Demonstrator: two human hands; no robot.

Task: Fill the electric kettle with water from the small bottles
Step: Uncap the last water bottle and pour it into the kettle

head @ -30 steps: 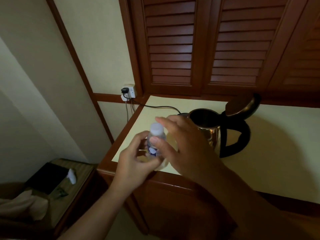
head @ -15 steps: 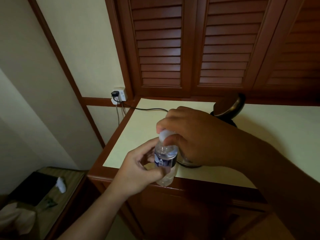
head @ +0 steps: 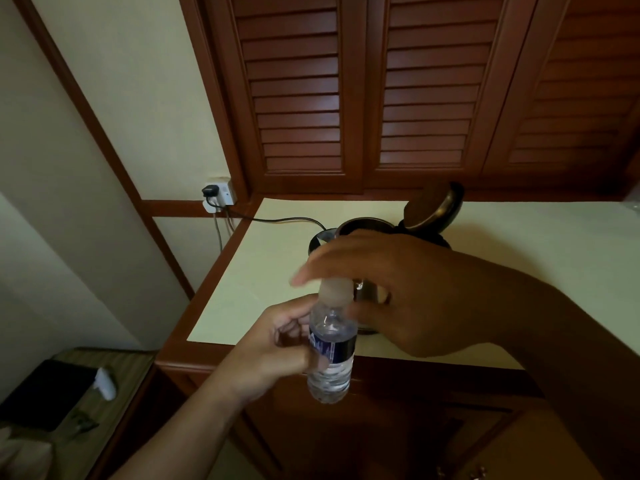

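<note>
A small clear water bottle (head: pixel 331 355) with a dark blue label is held upright in front of the counter edge, gripped by my left hand (head: pixel 277 348) around its middle. My right hand (head: pixel 398 289) arches over the top, finger and thumb curled round the white cap (head: pixel 335 292); the hand is blurred. Behind it on the counter stands the steel electric kettle (head: pixel 363 224) with its round lid (head: pixel 433 206) tipped open; most of its body is hidden by my right hand.
The kettle's black cord (head: pixel 277 220) runs left along the cream counter (head: pixel 540 265) to a wall socket (head: pixel 219 195). Louvred wooden doors (head: pixel 298 91) rise behind. A low side table (head: pixel 114 362) with a dark object and a white item sits at lower left.
The camera has tilted, so the kettle's rim shows again. My right hand stays on the cap, its fingers turned and more spread. My left hand keeps its grip on the bottle.
</note>
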